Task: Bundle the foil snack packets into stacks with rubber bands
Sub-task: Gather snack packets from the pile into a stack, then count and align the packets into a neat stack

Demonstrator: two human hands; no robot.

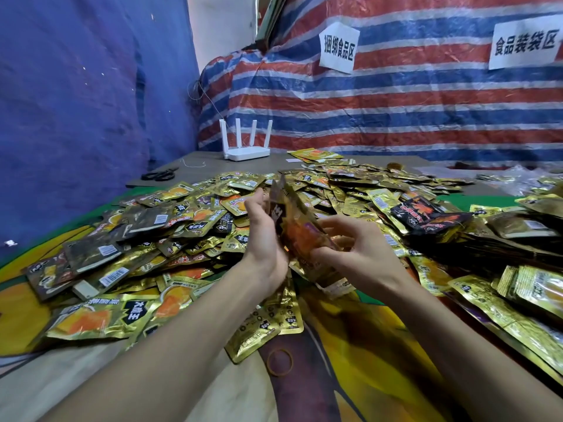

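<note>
left hand and right hand grip crinkly foil packet stack — upright | thin round rubber band flat on mat

1. Between the left hand and right hand, the held stack fills the gap.
2. Beyond and beside both hands, a heap of loose packets covers the mat.
3. Nearer than the hands, between the forearms, bare mat lies open, with 1 rubber band.
4. Far beyond the left hand stand scissors and a router.
</note>
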